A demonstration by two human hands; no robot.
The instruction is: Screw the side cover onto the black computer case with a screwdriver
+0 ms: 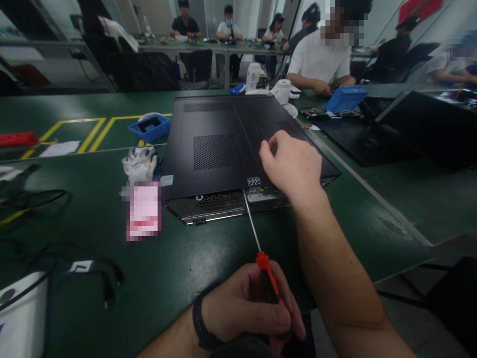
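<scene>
A black computer case (pixel 212 119) lies flat on the green table, its slotted metal edge facing me. My left hand (pixel 257 303), wearing a dark wristband, is wrapped round the red and black handle of a screwdriver (pixel 253 226). The screwdriver's thin shaft points away from me, and its tip meets the case's near edge, left of a checkered sticker (pixel 254 182). Over the right part of the case's top rests my right hand (pixel 292 161), its fingers curled inward. Whatever those fingers may hold is hidden.
Gloves (pixel 140 163) and a pink packet (pixel 144 211) lie left of the case, with a blue tray (pixel 149 128) behind. Black cables (pixel 108 291) and a white device (pixel 26 318) are at left. Dark panels (pixel 361 134) lie at right. A co-worker (pixel 322 59) sits opposite.
</scene>
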